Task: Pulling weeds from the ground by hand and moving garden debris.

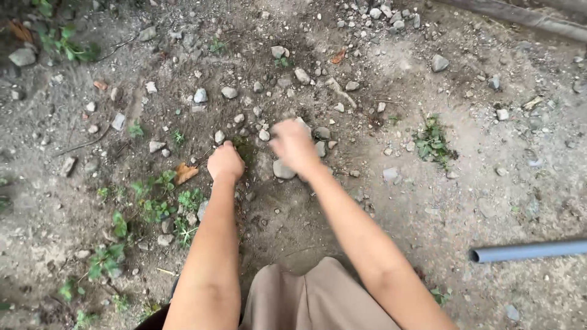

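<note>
Both my arms reach down to bare stony ground. My left hand [225, 162] is curled into a fist and rests on the soil beside a small green weed [243, 146]. My right hand [295, 145] is blurred, hovering just right of it over a patch of grey stones [282, 170]; I cannot tell whether its fingers hold anything. A dry brown leaf [184, 173] lies just left of the left hand. My knee in beige cloth [312, 296] shows at the bottom.
Low green weeds [153, 205] grow at the left, another weed clump [433, 143] at the right. A grey plastic pipe [529, 250] enters from the right edge. Loose pebbles [379, 15] are scattered across the far ground.
</note>
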